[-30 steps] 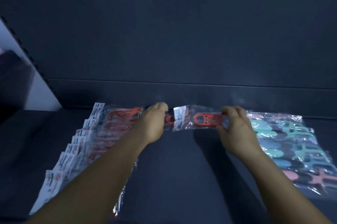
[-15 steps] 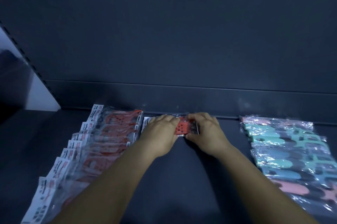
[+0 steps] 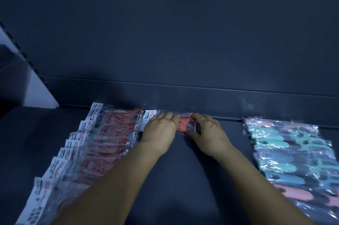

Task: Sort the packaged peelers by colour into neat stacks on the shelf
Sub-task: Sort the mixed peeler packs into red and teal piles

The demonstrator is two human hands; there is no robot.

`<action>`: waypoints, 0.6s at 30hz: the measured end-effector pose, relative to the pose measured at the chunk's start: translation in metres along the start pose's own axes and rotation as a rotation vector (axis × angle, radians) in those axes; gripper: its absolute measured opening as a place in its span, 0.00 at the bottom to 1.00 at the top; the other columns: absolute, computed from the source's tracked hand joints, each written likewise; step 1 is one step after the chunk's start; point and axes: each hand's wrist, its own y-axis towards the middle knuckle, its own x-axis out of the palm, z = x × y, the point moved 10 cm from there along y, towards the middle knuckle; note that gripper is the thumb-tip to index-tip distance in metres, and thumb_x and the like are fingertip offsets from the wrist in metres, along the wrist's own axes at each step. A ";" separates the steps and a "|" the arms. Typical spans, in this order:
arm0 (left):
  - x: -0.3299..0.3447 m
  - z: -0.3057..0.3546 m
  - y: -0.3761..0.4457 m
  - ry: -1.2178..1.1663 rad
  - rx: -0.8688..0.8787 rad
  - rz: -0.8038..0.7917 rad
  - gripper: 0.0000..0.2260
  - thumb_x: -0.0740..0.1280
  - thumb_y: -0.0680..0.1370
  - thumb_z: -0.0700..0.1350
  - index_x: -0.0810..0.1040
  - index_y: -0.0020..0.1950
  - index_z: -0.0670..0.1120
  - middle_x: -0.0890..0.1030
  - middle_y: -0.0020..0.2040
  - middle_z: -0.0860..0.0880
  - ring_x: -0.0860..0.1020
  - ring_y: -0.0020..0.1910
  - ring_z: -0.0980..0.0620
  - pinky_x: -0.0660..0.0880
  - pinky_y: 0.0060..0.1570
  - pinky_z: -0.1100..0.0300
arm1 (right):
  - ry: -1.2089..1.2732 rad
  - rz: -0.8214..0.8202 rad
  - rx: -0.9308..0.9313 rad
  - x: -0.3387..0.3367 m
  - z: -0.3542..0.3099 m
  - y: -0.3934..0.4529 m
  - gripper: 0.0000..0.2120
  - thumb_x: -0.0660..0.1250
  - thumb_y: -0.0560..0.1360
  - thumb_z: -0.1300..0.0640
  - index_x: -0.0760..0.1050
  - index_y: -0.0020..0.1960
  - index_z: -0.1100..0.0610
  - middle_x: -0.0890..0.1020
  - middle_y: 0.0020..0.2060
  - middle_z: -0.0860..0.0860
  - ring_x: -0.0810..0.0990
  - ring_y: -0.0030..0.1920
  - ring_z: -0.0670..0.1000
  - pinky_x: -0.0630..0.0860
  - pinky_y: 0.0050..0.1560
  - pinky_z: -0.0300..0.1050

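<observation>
Left hand [image 3: 159, 129] and right hand [image 3: 209, 131] together clamp a red packaged peeler [image 3: 183, 125] flat on the shelf [image 3: 183, 179]; red stack [image 3: 95, 144] left of them, teal-and-pink stack [image 3: 293, 153] right.

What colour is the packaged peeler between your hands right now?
Red-orange, in clear wrap: the peeler shows between the left hand and right hand in the head view.

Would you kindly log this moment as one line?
left hand, right hand: both on red peeler pack | beside red row | teal-pink pile untouched
</observation>
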 end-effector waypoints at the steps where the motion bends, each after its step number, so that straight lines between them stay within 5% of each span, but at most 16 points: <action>1: 0.000 0.001 -0.001 0.016 0.001 0.003 0.27 0.63 0.77 0.36 0.59 0.74 0.46 0.67 0.70 0.47 0.65 0.69 0.47 0.58 0.70 0.57 | -0.031 -0.004 -0.015 0.000 -0.002 0.000 0.26 0.63 0.77 0.56 0.61 0.74 0.53 0.68 0.70 0.50 0.65 0.69 0.55 0.63 0.67 0.43; 5: 0.001 0.001 -0.004 0.005 -0.024 -0.008 0.25 0.63 0.77 0.38 0.61 0.73 0.46 0.68 0.69 0.47 0.66 0.68 0.47 0.59 0.69 0.58 | -0.094 -0.032 -0.030 0.003 -0.005 -0.003 0.29 0.61 0.77 0.57 0.57 0.76 0.55 0.63 0.73 0.50 0.62 0.72 0.54 0.60 0.70 0.42; 12: -0.011 -0.003 -0.019 -0.002 -0.063 -0.015 0.30 0.61 0.80 0.41 0.50 0.77 0.43 0.56 0.77 0.45 0.53 0.76 0.48 0.47 0.74 0.55 | -0.157 -0.040 -0.088 0.001 -0.025 -0.010 0.29 0.59 0.78 0.52 0.55 0.76 0.57 0.59 0.75 0.52 0.57 0.74 0.54 0.55 0.74 0.45; 18: -0.061 -0.038 -0.062 0.036 -0.152 0.080 0.26 0.59 0.80 0.44 0.54 0.76 0.43 0.63 0.73 0.45 0.59 0.73 0.46 0.53 0.72 0.56 | -0.168 -0.001 -0.238 -0.003 -0.088 -0.030 0.28 0.57 0.79 0.48 0.55 0.76 0.56 0.60 0.75 0.50 0.57 0.74 0.51 0.52 0.73 0.44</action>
